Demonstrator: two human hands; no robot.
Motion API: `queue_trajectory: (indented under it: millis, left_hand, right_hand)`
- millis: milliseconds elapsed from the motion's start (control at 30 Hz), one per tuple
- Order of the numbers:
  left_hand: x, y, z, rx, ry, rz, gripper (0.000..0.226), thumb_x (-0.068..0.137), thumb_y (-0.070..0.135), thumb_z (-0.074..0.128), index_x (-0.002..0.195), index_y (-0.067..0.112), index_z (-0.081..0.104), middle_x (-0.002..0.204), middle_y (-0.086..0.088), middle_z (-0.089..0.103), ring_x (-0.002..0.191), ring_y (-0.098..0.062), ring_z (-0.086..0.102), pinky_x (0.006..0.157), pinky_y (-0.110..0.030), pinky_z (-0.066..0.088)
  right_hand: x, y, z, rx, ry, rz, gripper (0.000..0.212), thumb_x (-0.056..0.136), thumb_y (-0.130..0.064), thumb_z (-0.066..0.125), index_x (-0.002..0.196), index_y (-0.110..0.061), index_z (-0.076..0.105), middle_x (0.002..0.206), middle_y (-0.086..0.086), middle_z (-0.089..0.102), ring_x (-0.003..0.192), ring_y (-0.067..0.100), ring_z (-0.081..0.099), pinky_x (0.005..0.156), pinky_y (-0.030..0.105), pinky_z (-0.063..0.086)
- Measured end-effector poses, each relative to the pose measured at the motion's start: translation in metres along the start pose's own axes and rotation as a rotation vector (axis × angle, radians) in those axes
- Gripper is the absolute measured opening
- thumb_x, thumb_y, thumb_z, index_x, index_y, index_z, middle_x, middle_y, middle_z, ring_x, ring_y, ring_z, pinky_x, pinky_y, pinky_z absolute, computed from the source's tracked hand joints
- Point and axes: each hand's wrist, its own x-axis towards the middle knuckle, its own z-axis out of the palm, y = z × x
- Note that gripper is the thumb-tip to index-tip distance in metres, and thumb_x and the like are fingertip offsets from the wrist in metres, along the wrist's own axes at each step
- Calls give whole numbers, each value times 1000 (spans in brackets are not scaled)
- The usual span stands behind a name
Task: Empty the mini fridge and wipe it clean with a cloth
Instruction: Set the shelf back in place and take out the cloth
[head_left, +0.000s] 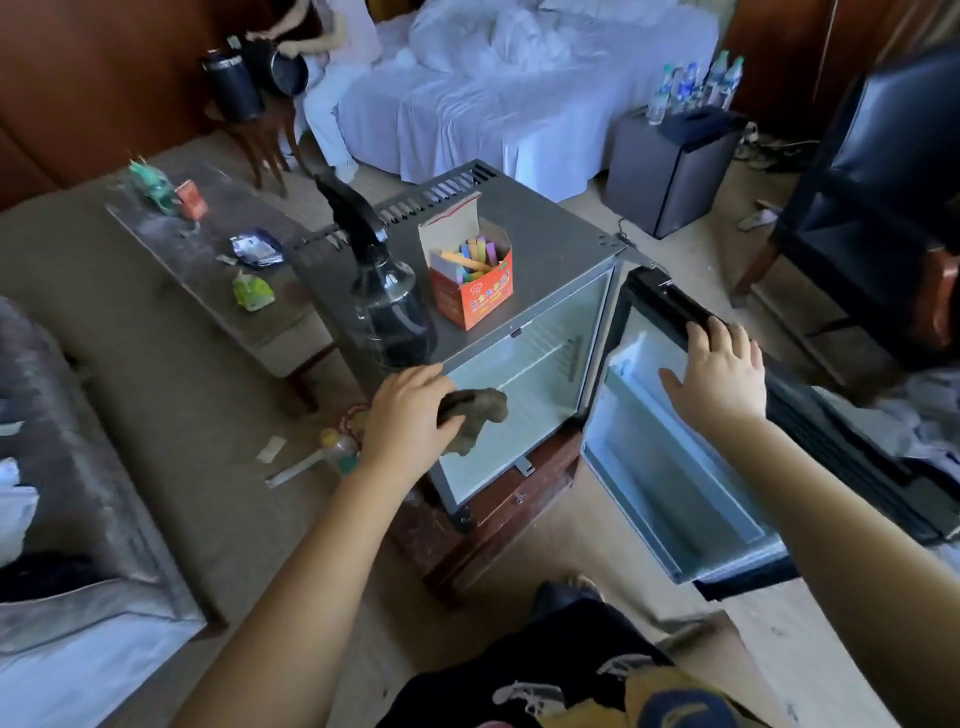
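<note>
My black printed shorts (571, 686) filled the bottom of the view, nearest of all, and both bare forearms ran forward from there.

My left hand (405, 415) was clenched round a crumpled brown-grey cloth (475, 415), held in front of the open mouth of the small grey metal mini fridge (550, 234), just beside its upper left corner. I could not tell whether the cloth was touching the frame. My right hand (719, 379) lay on the top edge of the black, white-lined fridge door (675, 467), fingers fairly straight over the edge and thumb spread against the lining. It was steadying the door more than clutching it. The door stood swung wide to my right.

The pale cavity (519, 395) showed only a wire shelf, and the door's shelf looked bare too, so I judged the emptying done and the wiping about to begin. A dark clear plastic spray bottle (387, 301) and an open orange cardboard box of coloured chalks (470, 275) stood on the fridge's top, near each other (neither was in the cloth's way).

Next, I reckoned, the cloth had to go inside, along the walls, the shelf and the floor of the cavity, with the door kept wide. Using the spray would mean freeing a hand first.
</note>
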Motion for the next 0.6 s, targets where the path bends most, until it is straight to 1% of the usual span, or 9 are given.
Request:
queue_trajectory:
  millis: [33, 67, 100, 133, 200, 300, 400, 533, 600]
  left_hand:
    - [-7, -5, -5, -20, 31, 6, 19, 79, 22, 75, 93, 11, 68, 106, -6, 69, 102, -30, 61, 89, -41, 48]
    - [-13, -10, -10, -31, 52, 8, 17, 78, 21, 76, 90, 12, 67, 93, -4, 69, 91, -29, 63, 79, -39, 49]
    - [-19, -15, -14, -41, 63, 7, 16, 77, 21, 76, 87, 14, 66, 84, -2, 68, 84, -28, 62, 73, -37, 48]
    - [-24, -19, -18, -54, 72, 5, 14, 77, 22, 75, 85, 15, 65, 79, -1, 66, 79, -27, 61, 69, -35, 47]
    - [-31, -28, -25, -77, 85, 5, 14, 78, 24, 75, 86, 17, 66, 78, 0, 67, 76, -25, 60, 67, -34, 48]
    - [-39, -40, -33, -101, 99, 11, 18, 76, 24, 78, 88, 17, 67, 79, 0, 68, 75, -26, 61, 66, -37, 51]
    - [-49, -52, -40, -100, 116, -3, 21, 74, 23, 80, 88, 14, 67, 77, -2, 67, 73, -28, 62, 64, -38, 52]
    - [-68, -75, -51, -121, 174, -31, 23, 72, 20, 82, 88, 12, 68, 77, -4, 69, 72, -29, 64, 62, -37, 53]
    - [-82, -89, -56, -133, 176, -62, 23, 72, 20, 81, 89, 12, 68, 79, -4, 69, 74, -29, 64, 63, -36, 52]
  right_hand:
    - [-12, -6, -1, -10, -16, 16, 65, 88, -36, 60, 138, -1, 38, 145, 20, 38, 137, 38, 27, 114, 50, 21]
    - [-22, -12, -2, -14, -48, 25, 67, 89, -38, 58, 141, -1, 35, 149, 19, 34, 139, 37, 24, 116, 48, 19]
    - [-31, -17, -2, -13, -87, 26, 71, 91, -40, 54, 145, -2, 30, 154, 17, 26, 143, 34, 19, 117, 44, 15]
    - [-38, -23, -4, -7, -123, 23, 74, 93, -43, 51, 149, -4, 23, 158, 15, 18, 146, 30, 13, 118, 40, 11]
    - [-46, -36, -7, 9, -171, 5, 76, 95, -44, 47, 152, -6, 15, 161, 9, 7, 149, 23, 4, 119, 36, 9]
    - [-50, -61, -12, 34, -212, -18, 77, 97, -51, 40, 154, -9, 9, 162, 5, 0, 149, 20, 0, 120, 35, 8]
    - [-48, -88, -16, 110, -228, -5, 78, 97, -55, 38, 153, -8, 12, 162, 7, 3, 149, 20, 2, 121, 36, 12]
    - [-64, -126, -15, 267, -175, 11, 68, 98, -48, 40, 151, -9, 23, 161, 8, 11, 149, 21, 3, 119, 40, 18]
    - [-80, -148, -11, 351, -130, 11, 62, 100, -44, 40, 150, -10, 26, 161, 7, 14, 149, 21, 3, 119, 40, 17]
